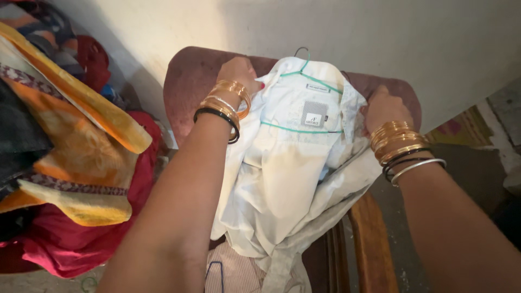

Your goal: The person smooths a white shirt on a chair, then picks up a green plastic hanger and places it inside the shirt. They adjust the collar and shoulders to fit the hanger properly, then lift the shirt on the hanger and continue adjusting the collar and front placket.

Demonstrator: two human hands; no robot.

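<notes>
Both hands, left (239,73) and right (384,108), grasp the shirt (293,163), apparently already on its hanger (301,68); collar unstraightened.

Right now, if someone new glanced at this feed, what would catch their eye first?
Centre frame, a white shirt on a green hanger lies against a maroon chair. The left hand and right hand, both wrists stacked with bangles, grip its shoulders. At left sits a bright heap of orange, yellow and red cloth.
</notes>
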